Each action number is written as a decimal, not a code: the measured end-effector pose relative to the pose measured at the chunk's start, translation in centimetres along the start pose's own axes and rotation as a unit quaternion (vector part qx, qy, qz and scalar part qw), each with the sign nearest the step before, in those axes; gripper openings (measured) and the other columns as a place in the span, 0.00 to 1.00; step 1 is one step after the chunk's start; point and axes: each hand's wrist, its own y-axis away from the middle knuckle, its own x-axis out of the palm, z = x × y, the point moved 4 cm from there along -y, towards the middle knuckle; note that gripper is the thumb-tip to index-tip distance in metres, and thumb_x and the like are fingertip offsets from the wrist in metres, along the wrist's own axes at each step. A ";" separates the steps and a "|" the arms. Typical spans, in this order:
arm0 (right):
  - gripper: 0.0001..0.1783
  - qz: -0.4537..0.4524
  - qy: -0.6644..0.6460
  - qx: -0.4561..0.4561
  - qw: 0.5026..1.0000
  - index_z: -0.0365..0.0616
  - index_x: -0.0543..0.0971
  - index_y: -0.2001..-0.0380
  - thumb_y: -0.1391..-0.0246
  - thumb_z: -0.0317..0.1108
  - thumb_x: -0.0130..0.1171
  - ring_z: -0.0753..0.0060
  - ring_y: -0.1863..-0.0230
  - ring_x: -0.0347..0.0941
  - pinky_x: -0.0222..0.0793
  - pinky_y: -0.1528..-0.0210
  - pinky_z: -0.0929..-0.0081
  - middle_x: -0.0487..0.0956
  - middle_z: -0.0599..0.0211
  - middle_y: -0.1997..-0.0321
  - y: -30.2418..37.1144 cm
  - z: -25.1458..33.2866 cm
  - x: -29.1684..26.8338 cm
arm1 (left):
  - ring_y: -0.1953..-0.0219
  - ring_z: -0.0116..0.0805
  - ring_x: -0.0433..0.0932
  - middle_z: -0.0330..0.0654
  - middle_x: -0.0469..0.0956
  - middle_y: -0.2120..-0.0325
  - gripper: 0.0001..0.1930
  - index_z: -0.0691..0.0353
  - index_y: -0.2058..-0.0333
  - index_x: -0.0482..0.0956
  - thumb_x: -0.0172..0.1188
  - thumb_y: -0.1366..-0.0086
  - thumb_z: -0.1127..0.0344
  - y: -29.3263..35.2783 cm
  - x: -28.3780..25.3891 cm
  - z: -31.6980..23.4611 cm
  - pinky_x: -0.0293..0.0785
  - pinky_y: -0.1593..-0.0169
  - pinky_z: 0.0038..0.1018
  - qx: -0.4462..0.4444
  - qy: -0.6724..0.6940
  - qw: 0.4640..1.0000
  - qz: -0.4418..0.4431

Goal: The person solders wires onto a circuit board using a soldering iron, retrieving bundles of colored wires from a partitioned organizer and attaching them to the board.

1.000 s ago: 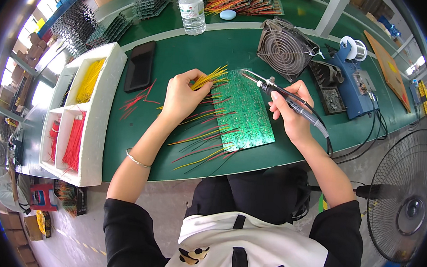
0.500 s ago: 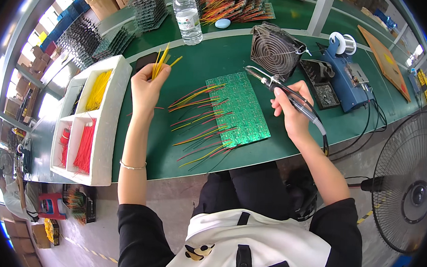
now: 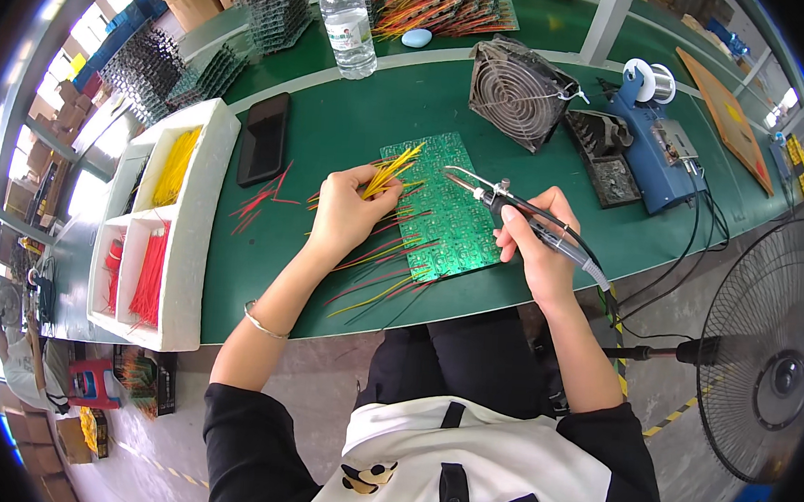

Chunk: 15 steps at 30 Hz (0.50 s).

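My left hand (image 3: 349,213) pinches a bundle of yellow wires (image 3: 391,171), fingertips closed; my right hand (image 3: 540,250) wraps round the soldering iron (image 3: 490,197). Between them the green circuit board (image 3: 457,222) lies on the bench (image 3: 411,100). A loosened pinch could scatter wires; a leftward slip, if the tip's hot, could scorch my fingers.

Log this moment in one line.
Left hand: holds yellow wires | Right hand: holds soldering iron | Circuit board: on green bench, between hands
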 end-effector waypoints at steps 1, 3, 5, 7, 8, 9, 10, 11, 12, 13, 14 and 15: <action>0.11 0.008 0.001 0.002 1.000 0.42 0.64 0.75 0.48 0.28 0.57 0.81 0.86 0.67 0.74 0.71 0.77 0.73 0.65 0.84 0.0 0.0 0.1 | 0.78 0.14 0.65 0.32 0.73 0.82 0.08 0.70 0.73 0.78 0.61 0.46 0.69 0.0 0.1 0.2 0.64 0.73 0.14 -0.003 0.001 1.000 0.001; 0.11 0.016 0.002 0.007 1.000 0.42 0.64 0.75 0.48 0.28 0.57 0.81 0.86 0.68 0.74 0.71 0.77 0.73 0.65 0.83 0.0 -0.3 0.2 | 0.77 0.14 0.66 0.33 0.74 0.81 0.08 0.70 0.72 0.78 0.61 0.46 0.69 -0.2 0.0 0.3 0.64 0.72 0.15 0.002 -0.019 1.000 -0.006; 0.12 0.019 -0.007 -0.003 1.000 0.40 0.64 0.74 0.49 0.27 0.58 0.81 0.84 0.70 0.67 0.82 0.85 0.75 0.63 0.81 -0.1 -0.4 0.1 | 0.77 0.14 0.66 0.33 0.74 0.80 0.08 0.70 0.72 0.78 0.61 0.46 0.69 -0.2 0.0 -0.3 0.65 0.72 0.15 -0.002 -0.023 1.000 0.000; 0.12 0.024 -0.010 -0.003 1.000 0.40 0.64 0.74 0.50 0.26 0.59 0.81 0.84 0.70 0.67 0.82 0.85 0.75 0.63 0.81 -0.2 -0.4 0.2 | 0.77 0.14 0.66 0.33 0.74 0.80 0.08 0.70 0.72 0.78 0.61 0.46 0.69 -0.2 0.1 -0.2 0.64 0.72 0.14 -0.005 -0.020 1.000 0.003; 0.12 0.030 -0.014 -0.006 0.999 0.40 0.64 0.74 0.50 0.26 0.59 0.81 0.83 0.71 0.67 0.81 0.85 0.75 0.63 0.81 -0.2 -0.3 0.3 | 0.77 0.14 0.66 0.33 0.74 0.80 0.08 0.70 0.72 0.78 0.61 0.46 0.69 -0.2 0.0 0.0 0.64 0.72 0.14 -0.007 -0.020 1.000 0.004; 0.12 0.030 -0.014 -0.005 0.999 0.40 0.64 0.74 0.50 0.26 0.59 0.81 0.83 0.71 0.67 0.81 0.85 0.75 0.63 0.81 -0.1 -0.3 0.4 | 0.77 0.14 0.66 0.33 0.74 0.81 0.08 0.70 0.72 0.78 0.60 0.46 0.69 -0.2 0.0 0.1 0.64 0.73 0.14 -0.009 -0.011 1.000 0.007; 0.12 0.033 -0.015 0.000 0.999 0.40 0.64 0.74 0.50 0.26 0.59 0.81 0.83 0.71 0.67 0.81 0.85 0.75 0.63 0.81 -0.1 -0.4 0.5 | 0.78 0.13 0.65 0.32 0.73 0.81 0.08 0.70 0.72 0.78 0.60 0.46 0.69 -0.2 -0.1 0.2 0.63 0.73 0.14 -0.011 -0.002 1.000 0.010; 0.12 0.036 -0.016 0.004 0.999 0.40 0.64 0.74 0.51 0.26 0.59 0.81 0.83 0.71 0.67 0.81 0.85 0.75 0.62 0.81 -0.1 -0.4 0.5 | 0.78 0.13 0.65 0.32 0.73 0.81 0.08 0.70 0.72 0.78 0.60 0.46 0.69 -0.2 -0.1 0.2 0.63 0.73 0.14 -0.012 -0.002 1.000 0.011; 0.12 0.036 -0.016 0.005 0.999 0.40 0.64 0.74 0.51 0.26 0.59 0.81 0.83 0.71 0.67 0.81 0.85 0.75 0.62 0.81 -0.1 -0.4 0.6 | 0.78 0.13 0.65 0.32 0.73 0.81 0.08 0.70 0.72 0.78 0.60 0.46 0.69 -0.2 -0.1 0.1 0.63 0.73 0.13 -0.015 -0.002 1.000 0.012; 0.12 0.041 -0.010 0.008 0.999 0.40 0.64 0.74 0.51 0.25 0.60 0.81 0.83 0.71 0.67 0.81 0.85 0.75 0.63 0.81 -0.1 -0.3 0.6 | 0.78 0.13 0.64 0.31 0.72 0.81 0.08 0.70 0.72 0.78 0.60 0.46 0.69 -0.2 -0.1 0.1 0.62 0.74 0.13 -0.018 -0.001 1.000 0.013; 0.12 0.045 -0.004 0.010 0.999 0.40 0.64 0.75 0.51 0.25 0.60 0.81 0.83 0.71 0.67 0.81 0.85 0.75 0.63 0.81 -0.1 -0.3 0.6 | 0.78 0.13 0.64 0.31 0.72 0.81 0.08 0.70 0.72 0.78 0.60 0.46 0.69 -0.2 -0.1 0.0 0.62 0.74 0.13 -0.019 0.000 1.000 0.013; 0.12 0.045 -0.004 0.011 0.999 0.40 0.64 0.75 0.51 0.25 0.60 0.81 0.83 0.71 0.67 0.81 0.85 0.75 0.63 0.81 -0.1 -0.3 0.6 | 0.78 0.13 0.64 0.31 0.72 0.81 0.08 0.70 0.72 0.78 0.60 0.46 0.69 -0.2 -0.1 0.0 0.62 0.74 0.13 -0.017 0.005 1.000 0.014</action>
